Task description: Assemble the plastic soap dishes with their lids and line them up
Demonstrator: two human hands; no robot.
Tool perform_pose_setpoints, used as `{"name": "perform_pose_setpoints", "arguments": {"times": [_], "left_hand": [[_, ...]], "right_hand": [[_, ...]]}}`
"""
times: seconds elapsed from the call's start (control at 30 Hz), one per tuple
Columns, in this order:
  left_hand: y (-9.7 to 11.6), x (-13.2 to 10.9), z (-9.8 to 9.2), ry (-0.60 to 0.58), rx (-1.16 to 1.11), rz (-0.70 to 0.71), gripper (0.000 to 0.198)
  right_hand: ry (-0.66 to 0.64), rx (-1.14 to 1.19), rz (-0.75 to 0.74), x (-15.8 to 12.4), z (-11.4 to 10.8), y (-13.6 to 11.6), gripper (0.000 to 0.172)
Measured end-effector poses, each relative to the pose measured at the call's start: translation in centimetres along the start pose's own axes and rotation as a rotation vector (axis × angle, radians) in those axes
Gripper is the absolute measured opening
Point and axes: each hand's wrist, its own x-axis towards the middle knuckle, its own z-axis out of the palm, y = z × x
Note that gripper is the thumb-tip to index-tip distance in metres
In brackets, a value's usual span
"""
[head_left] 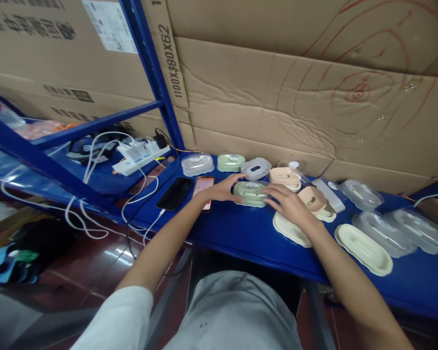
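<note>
A pale green oval box with a clear domed lid sits on the blue shelf top in front of me. My left hand grips its left end, thumb at the near side and fingers curved at the far side. At the right end, my right hand holds the lid and rim with bent fingers. Behind the box are a grey oval tray and a peach tray. A cream oval piece lies partly under my right wrist. Another peach piece is just beyond that wrist.
To the left lie a black phone and a phone with a lit screen. A white power strip trails cables. Covered grey and green boxes stand behind. Rightward are a cream tray and clear lids. Cardboard walls the back.
</note>
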Motion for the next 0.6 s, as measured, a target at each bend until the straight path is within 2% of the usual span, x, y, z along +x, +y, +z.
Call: {"name": "perform_pose_setpoints", "arguments": {"times": [0.1, 0.3, 0.4, 0.6], "left_hand": [[0.6, -0.3, -0.3, -0.040, 0.049, 0.011, 0.113], [1.0, -0.7, -0.5, -0.123, 0.012, -0.046, 0.123], [1.1, -0.5, -0.2, -0.098, -0.026, -0.029, 0.122], [1.0, -0.1, 0.5, -0.018, 0.008, 0.024, 0.104]], "right_hand": [[-0.041, 0.010, -0.013, 0.2, 0.6, -0.5, 0.037], [-0.060, -0.037, 0.009, 0.2, 1.6, -1.0, 0.043], [-0.034, -0.033, -0.009, 0.2, 1.7, -0.4, 0.041], [-0.029, -0.070, -0.007, -0.1, 2.0, 1.2, 0.038]]}}
